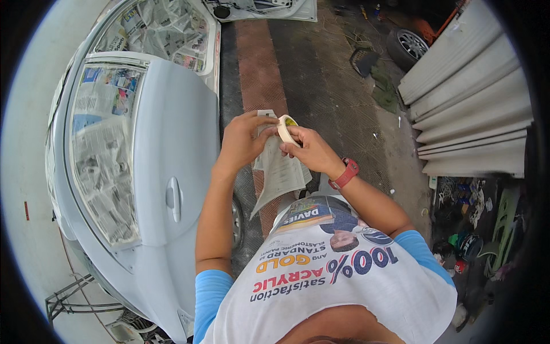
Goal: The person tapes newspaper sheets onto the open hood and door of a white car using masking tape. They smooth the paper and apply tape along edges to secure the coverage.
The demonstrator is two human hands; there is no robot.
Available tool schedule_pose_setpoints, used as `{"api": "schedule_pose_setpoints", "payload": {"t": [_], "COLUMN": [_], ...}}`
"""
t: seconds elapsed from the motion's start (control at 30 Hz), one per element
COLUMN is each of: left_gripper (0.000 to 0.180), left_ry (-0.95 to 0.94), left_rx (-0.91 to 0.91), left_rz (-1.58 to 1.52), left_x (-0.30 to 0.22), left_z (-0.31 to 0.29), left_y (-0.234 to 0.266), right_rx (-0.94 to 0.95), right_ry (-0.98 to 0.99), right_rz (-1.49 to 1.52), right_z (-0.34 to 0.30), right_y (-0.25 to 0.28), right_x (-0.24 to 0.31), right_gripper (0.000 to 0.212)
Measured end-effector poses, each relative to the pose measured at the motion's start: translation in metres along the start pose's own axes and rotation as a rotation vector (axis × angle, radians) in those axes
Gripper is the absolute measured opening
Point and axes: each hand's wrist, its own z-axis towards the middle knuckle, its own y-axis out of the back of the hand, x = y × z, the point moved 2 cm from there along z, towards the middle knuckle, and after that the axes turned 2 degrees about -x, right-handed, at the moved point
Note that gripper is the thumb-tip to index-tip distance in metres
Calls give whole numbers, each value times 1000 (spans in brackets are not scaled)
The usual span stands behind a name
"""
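Note:
In front of my body, my right hand (312, 150) is closed around a roll of cream masking tape (284, 132), thumb and fingers gripping its ring. My left hand (243, 140) pinches close beside it, its fingertips meeting the roll's left edge. A thin printed sheet of newspaper (281, 172) hangs beneath both hands, its upper part caught at my left thumb and fingers. Whether the left fingertips also hold the tape's loose end is hard to make out.
To the left stands a pale grey car door (175, 120), its window covered with newspaper (103, 160) and its handle (173, 199) uncovered. A wheel (408, 46) lies at the far right. Beige corrugated sheets (470, 103) line the right side, above assorted clutter (470, 241).

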Motion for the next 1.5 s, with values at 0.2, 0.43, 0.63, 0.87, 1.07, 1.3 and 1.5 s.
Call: {"api": "schedule_pose_setpoints", "payload": {"t": [0.2,0.43,0.63,0.87,1.07,1.3,1.5], "left_gripper": [8,10,12,20,66,86,66], "left_ry": [-60,-171,-148,152,232,62,105], "left_rx": [31,29,91,20,32,186,47], "left_rz": [163,313,435,418,9,-159,-174], "left_x": [70,141,181,246,313,390,480], "left_z": [111,258,374,461,540,663,746], "left_y": [12,17,31,65,95,129,206], "right_rx": [81,161,112,26,-136,-31,-168], "right_ry": [8,15,4,-166,71,202,24], "right_rz": [-20,21,-156,-54,135,-167,-299], "right_z": [131,295,423,538,643,797,890], "right_y": [35,100,164,208,235,232,238], "right_x": [-8,-5,13,7,17,55,40], "right_gripper": [25,30,28,21,57,69,61]}}
